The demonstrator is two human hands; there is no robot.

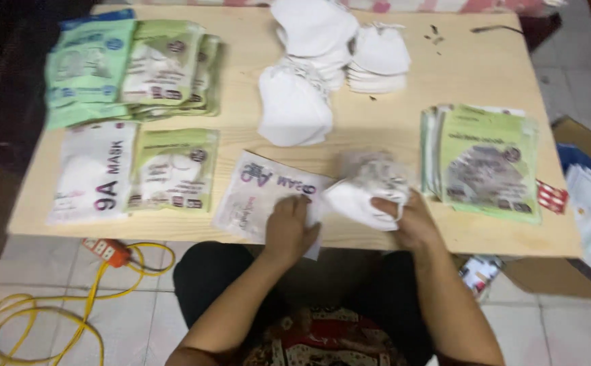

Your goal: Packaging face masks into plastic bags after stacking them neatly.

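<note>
At the near edge of the pale wooden desk (377,129), my left hand (290,227) presses flat, fingers loosely spread, on a clear printed plastic pouch (258,193); my right hand (407,217) has its fingers closed around a folded white face mask (353,200).

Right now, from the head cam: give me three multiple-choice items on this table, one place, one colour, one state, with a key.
1. Where does the stack of green packets nearest the right hand lie?
A. right side of the table
B. on the floor
C. on the person's lap

2. What colour is the power strip on the floor?
A. blue
B. orange
C. black

3. What is the left hand doing?
A. hanging in the air
B. pressing on a flat white packet
C. gripping the yellow cable

Key: 1 A, the stack sits just right of that hand on the tabletop. 2 B, it is orange, joined to the yellow cable. 3 B, the palm lies on the packet at the near edge, while the right hand holds a white mask.
</note>
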